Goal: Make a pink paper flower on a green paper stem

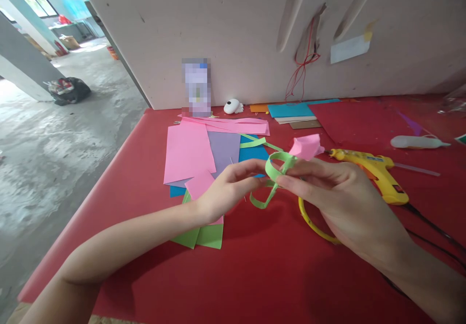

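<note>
A light green paper strip (274, 170), bent into loops, is held up above the red table (255, 280), between the two hands. It is pinched by the right hand (338, 188), whose thumb is pressed against the green paper with the fingers curled behind; the gap there is closed down onto the paper. The left hand (233, 183) is brought in from the other side, thumb and forefinger set a narrow space apart at the loops. Its fingertips are partly covered by the green paper, so whether anything is gripped by them cannot be told. A pink paper flower (307, 147) is seen at the upper end of the green strip, just above the right hand's fingers.

Beyond the right hand, a yellow glue gun (374, 169) is laid on the table, and a yellow ring (307, 219) is partly hidden below that hand. A pink sheet (187, 154) is spread beyond the left forearm, partly overlapping a purple sheet (227, 148). Green sheets (211, 236) are placed nearer, partly covered by the left arm.
</note>
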Demonstrator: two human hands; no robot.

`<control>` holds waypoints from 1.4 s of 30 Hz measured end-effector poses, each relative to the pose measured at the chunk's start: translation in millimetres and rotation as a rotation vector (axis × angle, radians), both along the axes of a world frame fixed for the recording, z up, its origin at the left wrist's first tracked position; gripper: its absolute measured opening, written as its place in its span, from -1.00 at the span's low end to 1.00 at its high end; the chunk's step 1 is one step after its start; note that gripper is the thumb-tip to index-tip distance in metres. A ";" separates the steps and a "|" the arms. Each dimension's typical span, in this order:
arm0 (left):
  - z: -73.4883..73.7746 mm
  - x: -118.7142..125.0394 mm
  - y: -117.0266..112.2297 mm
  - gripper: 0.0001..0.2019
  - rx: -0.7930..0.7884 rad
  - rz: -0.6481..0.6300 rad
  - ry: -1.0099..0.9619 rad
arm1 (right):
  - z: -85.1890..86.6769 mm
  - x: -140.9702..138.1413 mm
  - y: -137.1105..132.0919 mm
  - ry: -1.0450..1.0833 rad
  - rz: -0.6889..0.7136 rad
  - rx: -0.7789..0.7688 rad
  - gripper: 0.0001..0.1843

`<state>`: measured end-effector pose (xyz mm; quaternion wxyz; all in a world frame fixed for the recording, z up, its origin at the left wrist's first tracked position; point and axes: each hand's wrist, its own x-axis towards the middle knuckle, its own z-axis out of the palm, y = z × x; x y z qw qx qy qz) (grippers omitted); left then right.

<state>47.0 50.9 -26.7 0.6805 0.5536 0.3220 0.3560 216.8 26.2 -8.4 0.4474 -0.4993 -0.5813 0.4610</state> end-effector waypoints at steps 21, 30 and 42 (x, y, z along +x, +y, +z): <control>-0.2 2.7 2.5 -0.84 -0.004 -0.030 0.163 | -1.2 3.7 5.4 0.204 0.138 0.002 -0.87; -2.0 -8.5 10.3 -0.67 0.012 0.001 0.042 | 4.0 6.7 7.8 0.043 -0.025 0.067 -0.93; -5.2 -4.1 6.5 -0.67 0.107 -0.086 -0.171 | 4.3 5.2 9.7 0.114 -0.133 0.120 -0.98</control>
